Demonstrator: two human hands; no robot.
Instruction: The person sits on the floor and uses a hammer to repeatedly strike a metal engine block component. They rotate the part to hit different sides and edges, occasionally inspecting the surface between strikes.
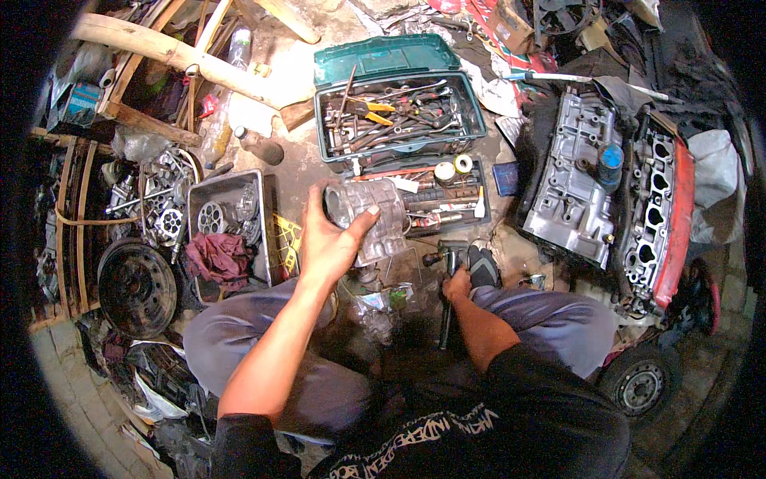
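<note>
My left hand (331, 239) is closed round the side of a grey cast-metal housing (377, 214), roughly cylindrical with ribs and an opening at its left end. The thumb lies across its top. To the right, my right hand (458, 285) grips a hammer (445, 319) by its dark handle, the head pointing away from me beside my shoe (482, 265). Housing and hammer are apart. Below the housing, between my legs, lies a crumpled clear plastic bag (381, 307) on the dark floor.
Ahead stands an open green toolbox (323, 132) full of wrenches, with its lift-out tray (484, 191) in front. At the left is a grey bin (267, 239) with metal parts and a maroon rag (217, 262). Engine parts (570, 176) and a red-edged cylinder head (656, 207) lie right.
</note>
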